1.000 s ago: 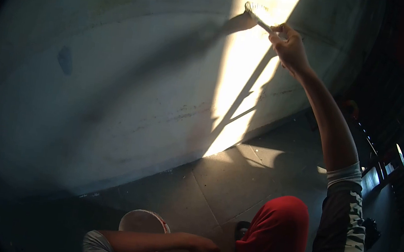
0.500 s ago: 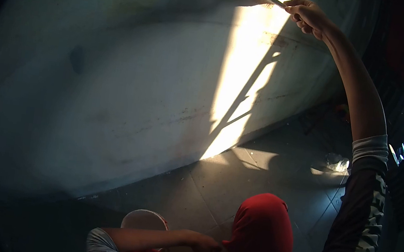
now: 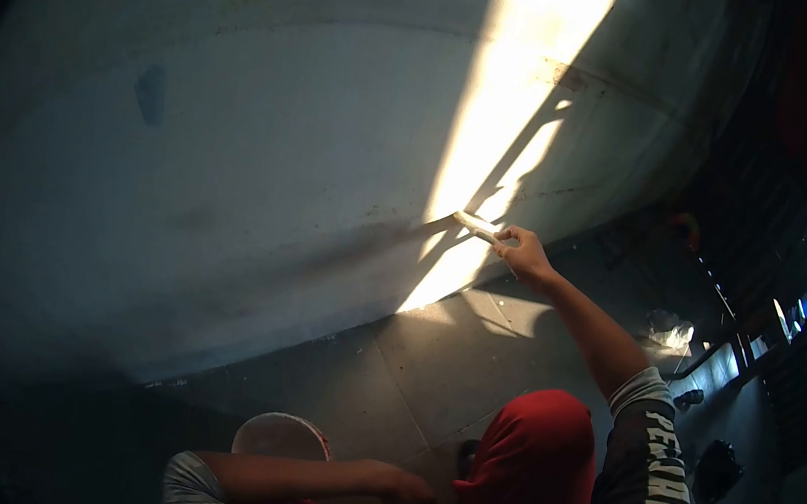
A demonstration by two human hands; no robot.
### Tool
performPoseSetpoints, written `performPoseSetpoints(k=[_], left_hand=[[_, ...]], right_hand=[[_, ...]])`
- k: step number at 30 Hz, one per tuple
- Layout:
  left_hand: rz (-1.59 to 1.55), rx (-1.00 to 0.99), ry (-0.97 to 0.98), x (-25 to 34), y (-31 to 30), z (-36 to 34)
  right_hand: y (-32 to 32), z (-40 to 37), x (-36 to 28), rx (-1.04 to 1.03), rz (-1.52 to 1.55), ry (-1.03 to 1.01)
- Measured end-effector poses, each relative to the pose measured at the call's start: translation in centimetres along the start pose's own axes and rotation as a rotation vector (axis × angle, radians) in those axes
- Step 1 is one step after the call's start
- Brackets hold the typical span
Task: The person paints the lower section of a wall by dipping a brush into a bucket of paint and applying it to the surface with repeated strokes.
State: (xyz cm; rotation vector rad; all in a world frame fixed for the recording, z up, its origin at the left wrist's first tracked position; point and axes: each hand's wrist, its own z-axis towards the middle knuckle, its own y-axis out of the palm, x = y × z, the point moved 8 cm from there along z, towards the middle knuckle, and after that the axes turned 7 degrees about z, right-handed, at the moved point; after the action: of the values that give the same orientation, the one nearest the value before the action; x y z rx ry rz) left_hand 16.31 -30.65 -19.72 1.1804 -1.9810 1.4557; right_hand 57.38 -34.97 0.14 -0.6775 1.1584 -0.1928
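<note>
brush (image 3: 472,224) pinched at handle end by right hand (image 3: 522,255) fingers, arm stretched so bristles meet wall (image 3: 231,180) low in sun strip; left hand (image 3: 409,495) curled by knee (image 3: 540,450), grip unclear.

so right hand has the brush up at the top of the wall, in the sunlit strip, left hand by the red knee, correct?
No. The head view shows the right hand holding the brush low on the wall, just above the floor tiles, not at the top. Sunlit strip and left hand by the red knee are right.
</note>
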Motion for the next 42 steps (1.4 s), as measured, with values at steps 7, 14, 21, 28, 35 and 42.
performPoseSetpoints(k=[7, 14, 21, 28, 35, 42], left_hand=[[-0.019, -0.050, 0.024, -0.4, 0.1, 0.2], [-0.048, -0.052, -0.003, -0.4, 0.0, -1.2], [-0.127, -0.014, -0.095, 0.4, -0.4, -3.0], [-0.345, -0.140, -0.264, -1.2, 2.6, -3.8], [-0.339, -0.149, -0.280, -1.3, 1.4, -4.0], [-0.347, -0.098, -0.271, -1.2, 1.4, -4.3]], right_hand=[[-13.1, 6.0, -19.1, 0.076, 0.260, -0.024], [-22.8, 8.9, -23.1, 0.404, 0.192, -0.198], [-0.9, 1.3, 3.1, 0.440, -0.006, -0.296], [-2.6, 2.6, 9.7, 0.092, -0.121, 0.260], [-16.5, 5.0, -10.2, 0.358, 0.273, -0.233], [-6.5, 3.1, 2.3, 0.515, 0.006, -0.385]])
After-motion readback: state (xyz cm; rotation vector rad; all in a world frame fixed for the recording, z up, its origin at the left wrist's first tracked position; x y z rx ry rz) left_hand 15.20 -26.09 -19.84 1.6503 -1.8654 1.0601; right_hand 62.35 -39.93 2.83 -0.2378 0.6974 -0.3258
